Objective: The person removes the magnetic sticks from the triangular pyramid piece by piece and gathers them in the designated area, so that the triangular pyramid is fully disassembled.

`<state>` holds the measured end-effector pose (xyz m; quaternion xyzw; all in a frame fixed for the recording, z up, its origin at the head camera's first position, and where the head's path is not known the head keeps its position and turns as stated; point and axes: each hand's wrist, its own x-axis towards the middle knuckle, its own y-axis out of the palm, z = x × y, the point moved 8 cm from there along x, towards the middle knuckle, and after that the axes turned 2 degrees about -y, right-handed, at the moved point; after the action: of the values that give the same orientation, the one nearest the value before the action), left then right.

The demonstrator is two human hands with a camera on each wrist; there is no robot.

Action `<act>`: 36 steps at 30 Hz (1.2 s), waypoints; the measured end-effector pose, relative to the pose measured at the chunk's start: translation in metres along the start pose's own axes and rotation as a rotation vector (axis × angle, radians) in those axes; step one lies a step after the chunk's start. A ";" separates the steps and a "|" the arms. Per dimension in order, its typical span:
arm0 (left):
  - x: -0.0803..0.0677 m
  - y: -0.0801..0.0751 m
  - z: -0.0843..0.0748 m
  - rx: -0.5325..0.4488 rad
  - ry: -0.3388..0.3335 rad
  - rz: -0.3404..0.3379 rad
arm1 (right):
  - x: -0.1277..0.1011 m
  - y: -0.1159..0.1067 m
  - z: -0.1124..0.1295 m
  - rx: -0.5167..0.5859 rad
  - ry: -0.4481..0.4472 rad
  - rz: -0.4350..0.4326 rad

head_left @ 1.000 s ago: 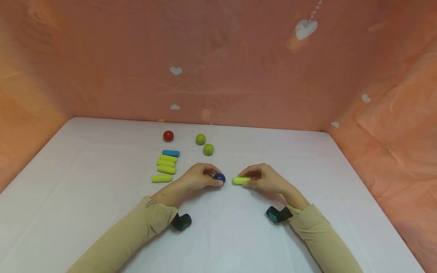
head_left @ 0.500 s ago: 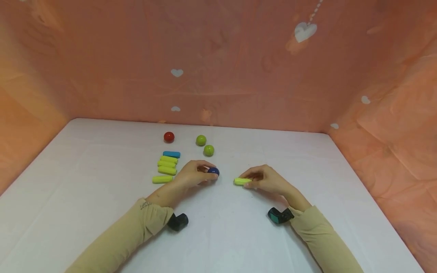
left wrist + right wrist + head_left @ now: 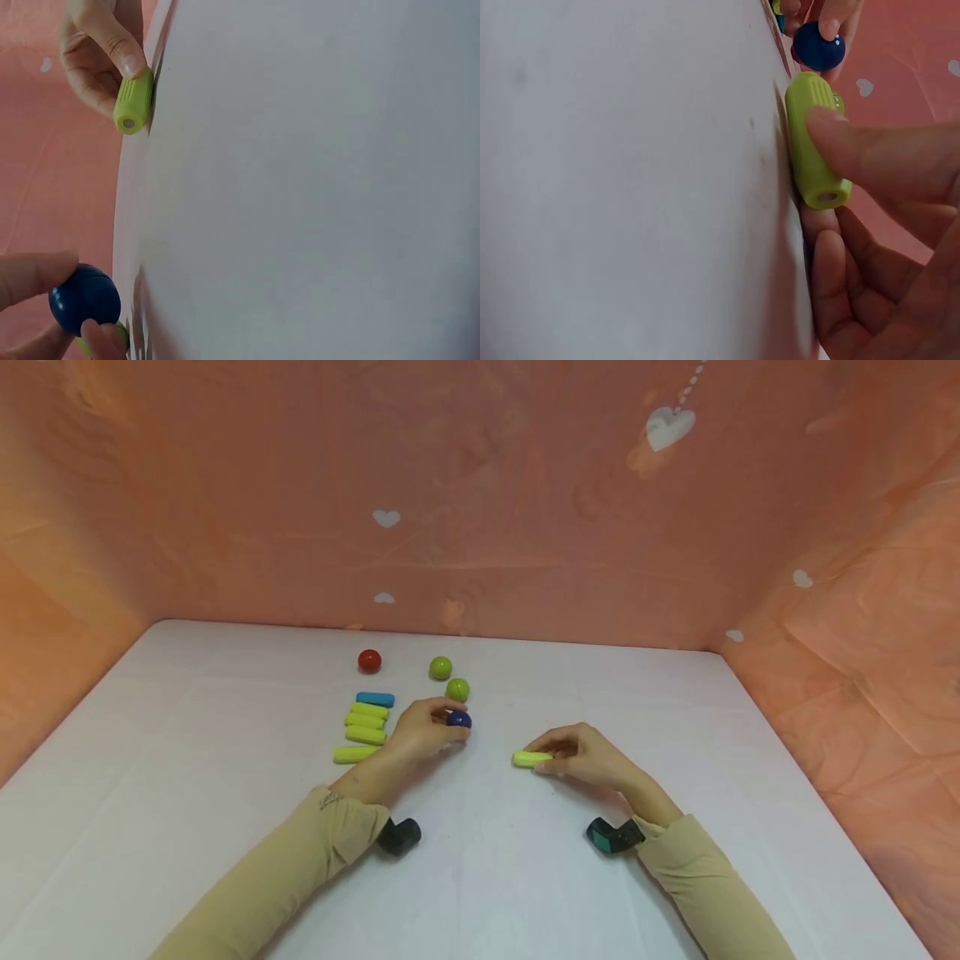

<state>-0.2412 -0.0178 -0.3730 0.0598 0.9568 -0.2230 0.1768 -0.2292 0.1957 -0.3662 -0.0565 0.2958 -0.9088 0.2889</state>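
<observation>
Between thumb and fingers, my left hand point(image 3: 423, 728) pinches a dark blue ball point(image 3: 459, 720), just in front of the nearer of two green balls point(image 3: 457, 689). My right hand point(image 3: 588, 756) grips a lime-yellow toy rod point(image 3: 531, 759) low over the white table, its free end pointing left. Seen from the right wrist, this ridged rod point(image 3: 817, 142) lies under the thumb, with a grey round inset in its end. The left wrist view shows the blue ball point(image 3: 85, 300) between fingertips, a bit of green behind it.
Several lime-yellow rods point(image 3: 365, 734) lie in a row left of my left hand, with a blue rod point(image 3: 375, 699) behind them. A red ball point(image 3: 369, 661) and another green ball point(image 3: 440, 667) sit farther back. An orange cloth point(image 3: 480, 510) with hearts rises behind the table point(image 3: 637, 693).
My left hand has carried the blue ball left and away from me, off from the rod and close to the nearer green ball. My right hand with its rod has barely moved.
</observation>
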 end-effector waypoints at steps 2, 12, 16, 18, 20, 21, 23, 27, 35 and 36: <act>0.000 0.000 -0.001 0.025 0.005 -0.011 | 0.000 0.000 0.001 0.002 0.001 -0.002; 0.005 0.001 -0.002 0.095 0.039 -0.038 | -0.001 0.001 0.000 0.006 0.004 0.004; 0.006 0.001 -0.002 0.110 0.050 -0.047 | -0.001 0.000 0.000 0.007 -0.005 0.004; 0.006 0.002 -0.002 0.110 0.052 -0.047 | -0.002 0.000 0.000 0.006 -0.010 0.003; 0.006 0.002 -0.002 0.109 0.051 -0.046 | -0.003 -0.001 0.000 0.000 -0.012 -0.001; 0.006 0.002 -0.002 0.108 0.050 -0.044 | -0.003 -0.001 0.001 -0.004 -0.013 -0.003; 0.006 0.002 -0.002 0.105 0.050 -0.040 | -0.003 -0.002 0.001 -0.009 -0.013 -0.006; 0.005 0.002 -0.003 0.101 0.043 -0.030 | -0.004 -0.002 -0.001 -0.017 -0.002 -0.016; 0.002 0.001 -0.001 0.097 0.008 -0.006 | -0.004 -0.003 -0.003 -0.012 0.019 -0.021; 0.001 0.000 -0.001 0.105 0.008 -0.007 | -0.004 -0.003 -0.003 -0.007 0.020 -0.021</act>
<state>-0.2423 -0.0171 -0.3732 0.0664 0.9446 -0.2733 0.1690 -0.2281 0.2021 -0.3665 -0.0514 0.3015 -0.9112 0.2759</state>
